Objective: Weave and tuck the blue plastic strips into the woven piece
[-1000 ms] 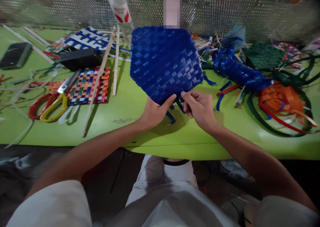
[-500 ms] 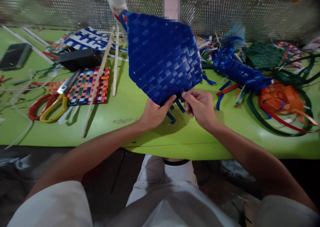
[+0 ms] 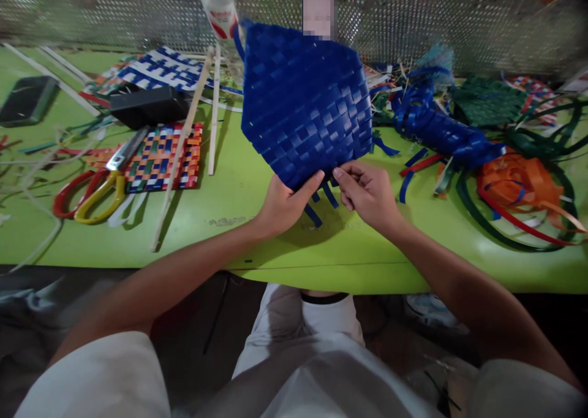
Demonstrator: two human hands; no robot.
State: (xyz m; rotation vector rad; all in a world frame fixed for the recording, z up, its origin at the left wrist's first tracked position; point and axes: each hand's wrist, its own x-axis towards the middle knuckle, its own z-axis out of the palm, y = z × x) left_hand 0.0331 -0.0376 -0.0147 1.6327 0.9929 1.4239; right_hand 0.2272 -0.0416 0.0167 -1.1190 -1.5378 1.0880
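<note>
A blue woven piece (image 3: 307, 99) is held up above the green table (image 3: 229, 240), with short loose strips hanging from its lower end. My left hand (image 3: 285, 203) grips its lower left edge, thumb in front and the other fingers hidden behind it. At the bottom edge, my right hand (image 3: 365, 191) is closed in a pinch near the loose strips. Its thumb and forefinger meet at the edge of the weave. A blue loop sticks out at the piece's upper left corner.
Left are scissors (image 3: 110, 179), a multicoloured woven mat (image 3: 160, 167), wooden sticks (image 3: 184, 142), a black box (image 3: 147, 106) and a phone (image 3: 28, 101). A bottle (image 3: 220, 7) stands behind. Right lie a blue strip bundle (image 3: 445, 127) and orange strips (image 3: 519, 179).
The upper part of the blue woven piece has shifted slightly to the right. Both hands keep nearly the same place and hold.
</note>
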